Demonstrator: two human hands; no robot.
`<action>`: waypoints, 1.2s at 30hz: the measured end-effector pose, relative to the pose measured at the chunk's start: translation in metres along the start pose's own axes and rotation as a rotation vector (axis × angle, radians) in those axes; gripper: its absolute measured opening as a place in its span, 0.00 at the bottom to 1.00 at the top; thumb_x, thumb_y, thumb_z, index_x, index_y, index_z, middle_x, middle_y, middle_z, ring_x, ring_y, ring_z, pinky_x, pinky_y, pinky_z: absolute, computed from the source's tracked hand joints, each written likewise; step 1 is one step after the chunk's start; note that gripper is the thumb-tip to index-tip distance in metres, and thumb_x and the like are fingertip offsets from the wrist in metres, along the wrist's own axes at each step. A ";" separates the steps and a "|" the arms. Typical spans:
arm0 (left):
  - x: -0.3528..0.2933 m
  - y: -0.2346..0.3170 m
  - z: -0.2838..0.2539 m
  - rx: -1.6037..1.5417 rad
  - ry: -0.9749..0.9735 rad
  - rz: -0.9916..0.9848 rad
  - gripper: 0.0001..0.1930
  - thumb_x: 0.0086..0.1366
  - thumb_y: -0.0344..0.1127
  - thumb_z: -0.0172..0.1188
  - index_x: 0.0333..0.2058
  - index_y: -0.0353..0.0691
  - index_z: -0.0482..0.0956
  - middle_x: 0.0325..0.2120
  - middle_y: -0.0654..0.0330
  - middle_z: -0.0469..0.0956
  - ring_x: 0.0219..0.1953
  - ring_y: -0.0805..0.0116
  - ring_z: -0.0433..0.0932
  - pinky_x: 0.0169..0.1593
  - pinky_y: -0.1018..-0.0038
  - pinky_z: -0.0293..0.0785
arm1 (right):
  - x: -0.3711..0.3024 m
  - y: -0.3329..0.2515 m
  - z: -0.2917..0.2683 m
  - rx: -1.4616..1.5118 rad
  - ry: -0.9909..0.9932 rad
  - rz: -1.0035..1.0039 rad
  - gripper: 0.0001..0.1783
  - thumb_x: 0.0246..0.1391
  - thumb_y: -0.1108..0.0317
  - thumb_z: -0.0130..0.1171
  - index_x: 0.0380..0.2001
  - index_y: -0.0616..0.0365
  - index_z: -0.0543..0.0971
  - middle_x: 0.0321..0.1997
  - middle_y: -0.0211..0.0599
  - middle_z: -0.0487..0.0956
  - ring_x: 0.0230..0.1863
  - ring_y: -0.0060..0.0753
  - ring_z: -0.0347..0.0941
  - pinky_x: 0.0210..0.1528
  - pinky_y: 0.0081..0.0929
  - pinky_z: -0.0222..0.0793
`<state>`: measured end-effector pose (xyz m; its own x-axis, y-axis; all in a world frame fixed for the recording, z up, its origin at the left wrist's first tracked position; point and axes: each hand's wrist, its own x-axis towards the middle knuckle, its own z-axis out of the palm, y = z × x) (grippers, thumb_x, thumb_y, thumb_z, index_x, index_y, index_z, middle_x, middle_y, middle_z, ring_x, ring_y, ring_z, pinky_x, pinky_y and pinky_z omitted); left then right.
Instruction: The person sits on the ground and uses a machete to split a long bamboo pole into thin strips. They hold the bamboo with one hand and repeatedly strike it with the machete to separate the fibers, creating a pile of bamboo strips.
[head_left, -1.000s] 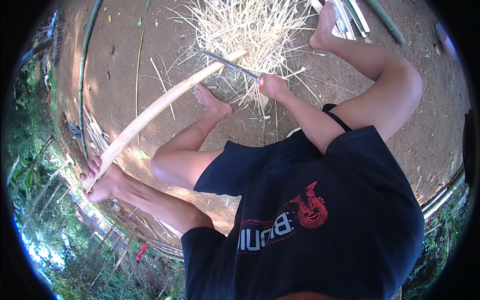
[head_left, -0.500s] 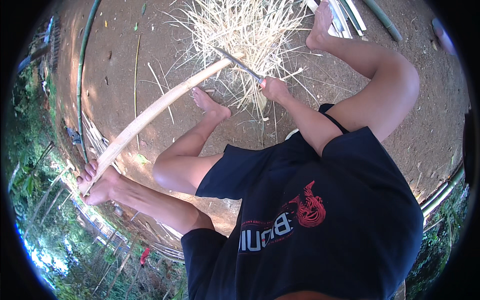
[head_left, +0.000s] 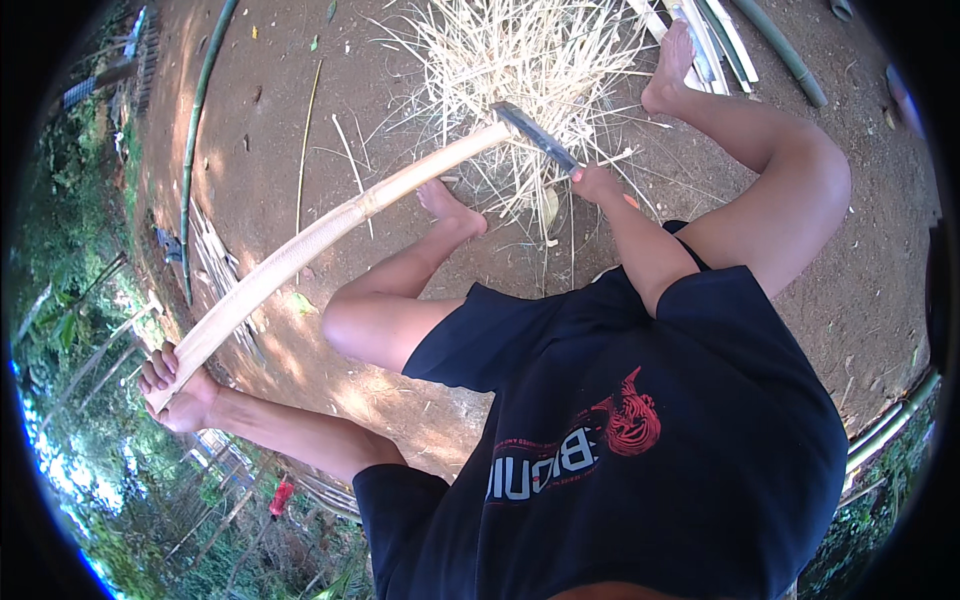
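A long, pale bamboo strip (head_left: 300, 250) slants across from the lower left up toward the middle. My left hand (head_left: 182, 390) is closed round its near end. In my right hand (head_left: 600, 184) is the handle of a machete (head_left: 540, 136), whose dark, broad blade meets the strip's far end. Under that end lies a heap of thin, pale shavings (head_left: 530, 60). The handle is mostly covered by my fingers.
A green bamboo pole (head_left: 200, 120) lies on the dirt at the left, near split pieces (head_left: 215, 265). Another pole (head_left: 780, 52) and several split lengths (head_left: 735, 45) lie at the upper right, beside my foot. Greenery (head_left: 70, 230) borders the left side.
The bamboo strip's far end and the machete have shifted right and slightly down in the picture. The blade now shows its broad face more. My left hand keeps its hold.
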<state>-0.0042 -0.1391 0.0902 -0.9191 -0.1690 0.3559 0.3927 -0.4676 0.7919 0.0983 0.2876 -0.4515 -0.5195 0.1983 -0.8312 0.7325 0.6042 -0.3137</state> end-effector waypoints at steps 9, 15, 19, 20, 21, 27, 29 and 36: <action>0.037 0.039 0.033 -0.057 -0.147 -0.163 0.06 0.54 0.37 0.47 0.23 0.44 0.65 0.15 0.66 0.60 0.18 0.72 0.59 0.29 0.73 0.57 | -0.107 -0.119 -0.056 0.047 -0.018 -0.953 0.43 0.58 0.34 0.46 0.68 0.49 0.57 0.66 0.51 0.61 0.71 0.52 0.50 0.71 0.51 0.49; 0.086 0.028 0.073 -0.241 -0.374 -0.367 0.05 0.57 0.35 0.44 0.23 0.45 0.63 0.16 0.68 0.61 0.20 0.73 0.61 0.31 0.72 0.60 | -0.115 -0.096 -0.018 0.153 -0.214 -1.124 0.28 0.62 0.45 0.50 0.55 0.55 0.73 0.49 0.52 0.76 0.54 0.48 0.71 0.58 0.42 0.66; 0.082 -0.029 0.126 0.328 -0.175 -0.110 0.28 0.73 0.47 0.33 0.61 0.28 0.58 0.55 0.42 0.67 0.62 0.46 0.64 0.62 0.52 0.63 | -0.143 -0.088 -0.028 0.189 -0.082 -1.062 0.22 0.65 0.50 0.49 0.39 0.60 0.79 0.30 0.41 0.79 0.36 0.38 0.78 0.42 0.38 0.72; 0.087 -0.034 0.126 0.509 0.023 -0.074 0.30 0.73 0.49 0.30 0.64 0.29 0.52 0.60 0.40 0.60 0.65 0.44 0.57 0.66 0.51 0.57 | -0.148 -0.089 -0.028 0.291 -0.118 -1.063 0.22 0.65 0.50 0.49 0.40 0.60 0.79 0.28 0.39 0.78 0.33 0.35 0.77 0.38 0.36 0.73; 0.091 -0.040 0.122 0.682 0.224 -0.036 0.33 0.74 0.52 0.27 0.67 0.31 0.45 0.66 0.39 0.52 0.69 0.42 0.50 0.69 0.50 0.51 | -0.150 -0.092 -0.028 0.394 -0.152 -1.064 0.22 0.66 0.51 0.48 0.40 0.60 0.78 0.26 0.37 0.78 0.29 0.32 0.77 0.35 0.33 0.73; -0.077 -0.191 0.091 1.347 -0.661 0.038 0.19 0.65 0.33 0.57 0.54 0.37 0.71 0.54 0.49 0.71 0.59 0.56 0.68 0.63 0.59 0.63 | -0.177 -0.100 -0.075 0.663 -0.351 -0.711 0.20 0.68 0.54 0.45 0.47 0.62 0.73 0.23 0.35 0.76 0.17 0.19 0.71 0.19 0.20 0.69; -0.163 -0.211 0.085 1.500 -1.031 -0.037 0.27 0.59 0.28 0.61 0.58 0.38 0.67 0.61 0.45 0.62 0.67 0.46 0.57 0.68 0.52 0.54 | -0.175 -0.103 -0.068 0.741 -0.478 -0.578 0.20 0.69 0.55 0.44 0.50 0.62 0.71 0.25 0.36 0.77 0.19 0.20 0.72 0.21 0.21 0.71; -0.255 -0.270 0.060 1.399 -1.195 0.132 0.28 0.58 0.36 0.66 0.57 0.37 0.71 0.50 0.48 0.77 0.60 0.48 0.69 0.62 0.55 0.64 | -0.149 -0.097 -0.044 1.014 -0.610 -0.329 0.27 0.67 0.50 0.46 0.54 0.65 0.68 0.36 0.37 0.76 0.34 0.26 0.74 0.36 0.26 0.77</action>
<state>0.1256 0.0824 -0.1849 -0.6183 0.7830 0.0675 0.7622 0.5766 0.2943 0.0853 0.2332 -0.2769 -0.6528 -0.4085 -0.6380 0.7574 -0.3700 -0.5380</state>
